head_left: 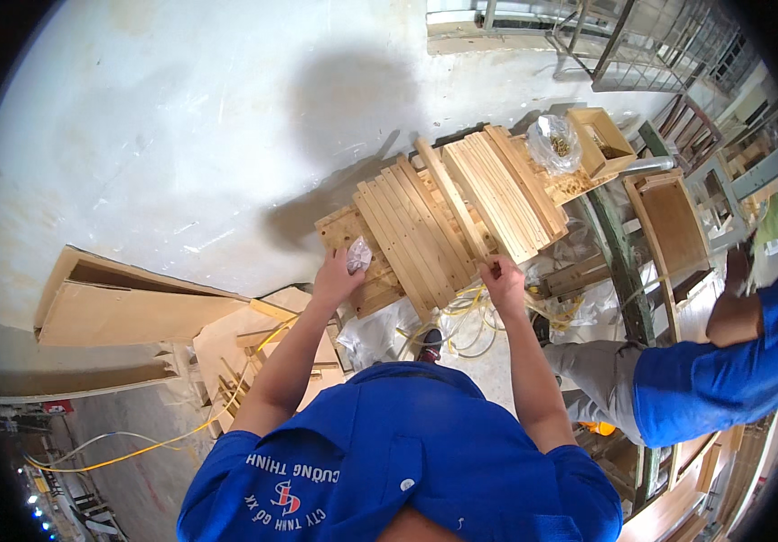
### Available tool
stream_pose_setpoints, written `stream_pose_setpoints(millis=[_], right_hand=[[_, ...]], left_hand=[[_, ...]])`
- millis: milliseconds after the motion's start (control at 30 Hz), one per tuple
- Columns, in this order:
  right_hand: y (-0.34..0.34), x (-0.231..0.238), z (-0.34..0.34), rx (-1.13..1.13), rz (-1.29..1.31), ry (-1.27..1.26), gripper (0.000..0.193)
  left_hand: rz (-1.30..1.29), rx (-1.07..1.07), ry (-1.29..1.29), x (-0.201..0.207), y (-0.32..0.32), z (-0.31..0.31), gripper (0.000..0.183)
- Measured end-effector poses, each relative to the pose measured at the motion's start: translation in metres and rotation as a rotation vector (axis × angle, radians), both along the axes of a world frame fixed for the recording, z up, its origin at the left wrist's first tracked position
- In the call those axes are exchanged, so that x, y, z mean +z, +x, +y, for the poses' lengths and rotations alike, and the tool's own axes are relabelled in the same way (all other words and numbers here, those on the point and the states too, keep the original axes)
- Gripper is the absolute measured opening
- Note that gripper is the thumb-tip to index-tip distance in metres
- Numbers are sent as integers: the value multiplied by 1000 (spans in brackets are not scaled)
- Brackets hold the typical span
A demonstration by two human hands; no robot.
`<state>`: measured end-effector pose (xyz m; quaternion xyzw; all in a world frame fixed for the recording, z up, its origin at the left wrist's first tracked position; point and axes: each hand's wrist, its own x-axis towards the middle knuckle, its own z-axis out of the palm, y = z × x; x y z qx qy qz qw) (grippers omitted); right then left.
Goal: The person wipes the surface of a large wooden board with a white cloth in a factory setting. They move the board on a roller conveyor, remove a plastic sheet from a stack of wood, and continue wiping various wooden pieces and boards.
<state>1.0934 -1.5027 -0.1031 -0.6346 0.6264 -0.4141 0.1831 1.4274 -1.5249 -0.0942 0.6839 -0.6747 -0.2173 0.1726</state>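
My left hand (336, 278) is closed on a small crumpled clear plastic bag (359, 255), over the left end of a wooden board (342, 226). What the bag contains is too small to tell. My right hand (504, 282) has its fingers pinched together at the near end of a loose wooden strip (450, 197). Whatever those fingers hold is hidden. This strip lies slanting between two rows of light wooden slats, a left row (404, 237) and a right row (502, 194). Several slats in the left row show small dark holes.
Beyond the slats stand a clear bag of brass-coloured hardware (553, 144) and an open wooden box (601, 140). A pale wall (199, 135) rises behind. Yellow hoses (470, 321) loop across the floor. A co-worker in blue (719, 379) works at the right, near a wooden panel (669, 221).
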Motion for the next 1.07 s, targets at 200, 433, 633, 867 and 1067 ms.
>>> stream_pose_setpoints(millis=[200,433,633,867,1067], right_hand=[[-6,-3,-3,141,-59,186,23],[27,9,33,36,-473,54,26],[140,53,36,342,-1595,551,58],[158,46,41,193,-2253,622,37],[137,31,44,-21,-2104,515,42]], left_hand=[[424,137,221,-6,26,-6,32],[992,-71,226,25,13,2,23],[924,-403,261,84,-31,16,22],[574,-484,-262,156,62,-49,26],[-463,-9,-1337,337,160,-161,34]])
